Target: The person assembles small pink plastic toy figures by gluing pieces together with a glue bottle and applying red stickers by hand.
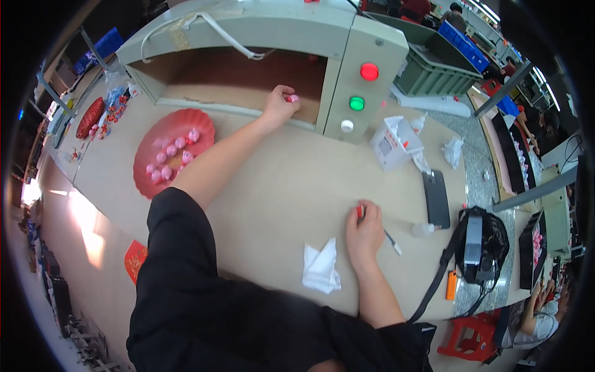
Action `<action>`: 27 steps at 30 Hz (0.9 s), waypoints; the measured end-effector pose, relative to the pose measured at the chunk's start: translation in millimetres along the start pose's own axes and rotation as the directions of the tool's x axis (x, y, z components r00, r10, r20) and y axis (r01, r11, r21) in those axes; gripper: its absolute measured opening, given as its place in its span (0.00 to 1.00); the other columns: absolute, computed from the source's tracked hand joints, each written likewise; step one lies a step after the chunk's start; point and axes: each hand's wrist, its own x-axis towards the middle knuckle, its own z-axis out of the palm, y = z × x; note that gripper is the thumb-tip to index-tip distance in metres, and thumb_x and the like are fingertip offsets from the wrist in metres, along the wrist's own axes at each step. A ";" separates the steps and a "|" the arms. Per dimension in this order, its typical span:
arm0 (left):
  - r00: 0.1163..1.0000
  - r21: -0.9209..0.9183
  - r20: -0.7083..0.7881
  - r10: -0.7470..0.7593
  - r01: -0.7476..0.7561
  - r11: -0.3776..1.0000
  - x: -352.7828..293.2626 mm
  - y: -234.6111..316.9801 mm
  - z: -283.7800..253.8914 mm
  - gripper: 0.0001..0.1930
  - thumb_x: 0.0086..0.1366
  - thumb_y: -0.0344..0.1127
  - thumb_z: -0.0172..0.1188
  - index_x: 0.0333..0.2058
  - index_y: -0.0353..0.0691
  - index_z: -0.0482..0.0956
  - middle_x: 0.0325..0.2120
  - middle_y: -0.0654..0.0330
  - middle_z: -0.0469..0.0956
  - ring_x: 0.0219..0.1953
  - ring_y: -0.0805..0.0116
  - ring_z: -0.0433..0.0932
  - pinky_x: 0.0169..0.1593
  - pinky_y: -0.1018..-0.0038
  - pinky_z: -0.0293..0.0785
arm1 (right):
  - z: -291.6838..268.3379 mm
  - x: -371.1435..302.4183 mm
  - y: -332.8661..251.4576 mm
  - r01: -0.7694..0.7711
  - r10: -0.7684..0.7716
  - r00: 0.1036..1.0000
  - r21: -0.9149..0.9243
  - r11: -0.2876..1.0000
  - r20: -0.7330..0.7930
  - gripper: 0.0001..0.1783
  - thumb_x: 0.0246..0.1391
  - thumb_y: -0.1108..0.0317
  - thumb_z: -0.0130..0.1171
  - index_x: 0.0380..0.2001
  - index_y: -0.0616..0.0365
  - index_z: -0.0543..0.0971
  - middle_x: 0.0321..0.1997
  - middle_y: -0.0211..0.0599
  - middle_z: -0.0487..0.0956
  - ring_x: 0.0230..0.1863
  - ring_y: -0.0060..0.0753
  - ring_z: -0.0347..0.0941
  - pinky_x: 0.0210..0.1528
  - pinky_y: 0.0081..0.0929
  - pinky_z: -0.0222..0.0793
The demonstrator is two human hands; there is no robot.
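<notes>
At the box (297,37), pinching a ball (294,98) with left hand (281,109); clasping a red piece (360,211) with right hand (365,230)

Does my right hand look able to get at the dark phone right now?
Probably yes: nothing stands between the right hand and the phone; the small bottle sits by the phone's near end. That hand holds a small red thing, which might need setting down first.
</notes>
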 end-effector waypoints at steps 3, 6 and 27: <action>0.960 -0.331 0.273 -0.062 0.154 0.931 -52.6 27.6 -9.9 0.20 0.48 0.30 0.60 0.40 0.32 0.67 0.31 0.61 0.70 0.33 0.73 0.69 0.39 0.77 0.68 | -2.2 3.8 3.0 -0.065 0.065 0.998 0.006 0.998 0.020 0.12 0.49 0.67 0.51 0.38 0.56 0.70 0.36 0.40 0.68 0.35 0.43 0.70 0.35 0.35 0.65; 0.904 -0.483 0.415 -0.103 0.315 0.817 -103.6 45.1 -9.9 0.18 0.51 0.25 0.58 0.41 0.36 0.65 0.35 0.59 0.70 0.35 0.72 0.71 0.40 0.77 0.69 | -3.9 8.1 0.5 -0.128 0.130 0.991 0.075 0.989 -0.026 0.14 0.49 0.66 0.52 0.39 0.58 0.70 0.36 0.38 0.68 0.34 0.41 0.70 0.35 0.35 0.65; 0.863 -0.613 0.381 0.331 -0.032 0.790 -221.4 52.4 18.1 0.17 0.51 0.21 0.59 0.40 0.36 0.66 0.46 0.54 0.66 0.47 0.68 0.67 0.51 0.73 0.66 | -18.8 0.4 -9.7 -0.529 -0.095 0.835 0.838 0.135 0.542 0.16 0.54 0.62 0.50 0.42 0.61 0.71 0.35 0.32 0.74 0.32 0.19 0.69 0.31 0.16 0.66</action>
